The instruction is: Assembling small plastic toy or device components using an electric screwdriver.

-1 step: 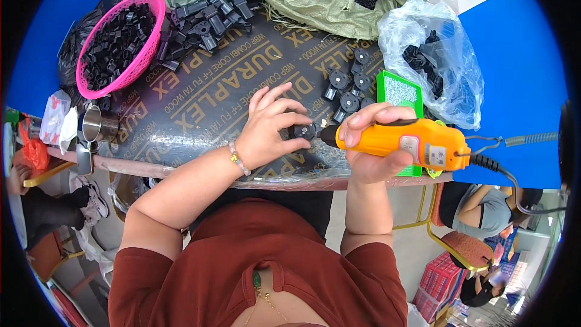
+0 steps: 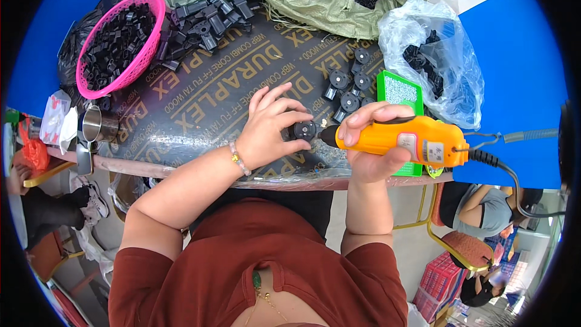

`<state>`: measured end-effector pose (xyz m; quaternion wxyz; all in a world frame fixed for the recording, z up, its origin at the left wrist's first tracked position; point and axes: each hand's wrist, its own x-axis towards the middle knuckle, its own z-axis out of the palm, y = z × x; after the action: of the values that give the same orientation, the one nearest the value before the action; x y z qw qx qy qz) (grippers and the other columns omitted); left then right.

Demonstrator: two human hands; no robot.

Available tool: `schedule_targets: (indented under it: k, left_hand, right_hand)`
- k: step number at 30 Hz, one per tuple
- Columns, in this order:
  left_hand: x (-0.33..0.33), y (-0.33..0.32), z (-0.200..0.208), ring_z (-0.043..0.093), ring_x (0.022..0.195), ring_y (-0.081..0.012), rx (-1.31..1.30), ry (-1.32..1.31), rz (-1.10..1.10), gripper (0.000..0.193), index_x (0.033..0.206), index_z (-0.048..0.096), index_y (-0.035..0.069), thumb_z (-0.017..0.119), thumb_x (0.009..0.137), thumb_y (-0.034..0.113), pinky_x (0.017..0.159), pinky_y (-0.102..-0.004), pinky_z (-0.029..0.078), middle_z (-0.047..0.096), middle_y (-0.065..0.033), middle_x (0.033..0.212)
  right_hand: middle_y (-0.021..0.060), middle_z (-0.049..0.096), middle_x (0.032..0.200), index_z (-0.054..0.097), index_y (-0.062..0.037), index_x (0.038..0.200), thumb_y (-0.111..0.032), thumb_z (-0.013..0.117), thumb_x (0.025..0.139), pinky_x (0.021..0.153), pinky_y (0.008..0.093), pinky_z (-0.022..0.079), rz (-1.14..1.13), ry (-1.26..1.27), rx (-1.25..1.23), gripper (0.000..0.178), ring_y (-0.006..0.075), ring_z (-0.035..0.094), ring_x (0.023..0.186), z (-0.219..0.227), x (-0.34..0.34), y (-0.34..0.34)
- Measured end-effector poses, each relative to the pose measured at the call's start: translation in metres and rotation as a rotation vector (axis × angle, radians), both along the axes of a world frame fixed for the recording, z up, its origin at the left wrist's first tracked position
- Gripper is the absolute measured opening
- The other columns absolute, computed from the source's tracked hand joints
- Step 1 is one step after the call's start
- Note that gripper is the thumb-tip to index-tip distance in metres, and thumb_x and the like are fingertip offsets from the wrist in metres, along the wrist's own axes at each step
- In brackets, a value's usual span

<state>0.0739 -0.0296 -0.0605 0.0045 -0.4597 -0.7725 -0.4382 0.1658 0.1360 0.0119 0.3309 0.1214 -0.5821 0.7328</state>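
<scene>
Pinching a small black part (image 2: 304, 131) between thumb and forefinger, the left hand (image 2: 266, 132) holds it near the front edge of the dark table (image 2: 200, 106), its remaining fingers spread. The right hand (image 2: 374, 142) wraps around a yellow electric screwdriver (image 2: 417, 133), nose directed at the part (contact cannot be confirmed from this view). A green tray (image 2: 380, 88) of small silvery pieces sits partly behind the screwdriver, beside a cluster of black parts with round tops (image 2: 348, 102).
</scene>
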Motion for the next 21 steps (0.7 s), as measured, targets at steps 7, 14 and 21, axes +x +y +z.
schedule_targets:
  k: [7, 14, 21]
  left_hand:
    - [0.001, 0.0, -0.007, 0.041, 0.136, -0.0294, -0.085, 0.06, -0.007, 0.051, 0.113, 0.072, 0.015, 0.086, 0.066, 0.032, 0.116, -0.054, 0.019, 0.064, -0.0017, 0.112]
    - [0.001, 0.002, -0.005, 0.043, 0.135, -0.0287, -0.09, 0.06, -0.012, 0.05, 0.112, 0.072, 0.015, 0.086, 0.067, 0.03, 0.115, -0.0533, 0.02, 0.064, -0.0021, 0.111]
    - [0.003, 0.002, -0.002, 0.043, 0.135, -0.028, -0.073, 0.063, -0.001, 0.047, 0.11, 0.072, 0.014, 0.085, 0.067, 0.029, 0.114, -0.052, 0.022, 0.065, -0.0026, 0.109]
  right_hand:
    - [0.0176, 0.062, 0.088, 0.049, -0.0033, 0.106, -0.061, 0.064, 0.087, 0.056, 0.0315, 0.054, -0.013, -0.051, -0.003, 0.063, 0.0182, 0.059, 0.059, -0.007, -0.002, -0.004]
    - [0.0181, 0.065, 0.094, 0.05, -0.0028, 0.107, -0.032, 0.079, 0.085, 0.063, 0.0264, 0.052, 0.176, -0.04, -0.1, 0.047, 0.0156, 0.062, 0.069, -0.007, -0.007, -0.011]
    - [0.0172, 0.065, 0.096, 0.051, -0.0034, 0.109, -0.023, 0.083, 0.081, 0.066, 0.0252, 0.053, 0.103, -0.063, -0.131, 0.046, 0.0146, 0.063, 0.072, -0.012, -0.005, -0.023]
